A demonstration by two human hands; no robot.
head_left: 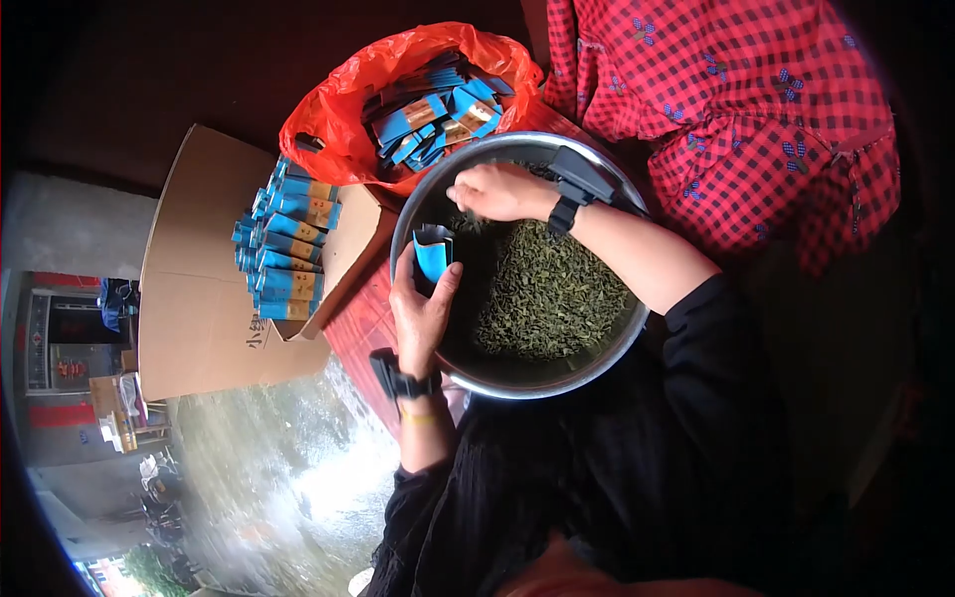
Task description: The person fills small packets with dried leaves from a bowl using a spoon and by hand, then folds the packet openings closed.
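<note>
A large metal basin [582, 380] holds loose dried green leaves [547, 289]. At its left side, my left hand [423, 313] grips a small blue packet [433, 255] upright, with its open mouth at the top. My right hand [497, 191] is over the upper left part of the basin, close above the packet. Its fingers are bent and pressed together, and whatever they hold is too small to make out. Both wrists wear black straps with a device.
Behind the basin a red plastic bag [333, 99] holds many blue packets. To the left, a cardboard box [204, 259] contains stacked blue and gold packets [288, 244]. Red checked cloth [726, 119] lies at the upper right. A red surface [360, 323] supports the box.
</note>
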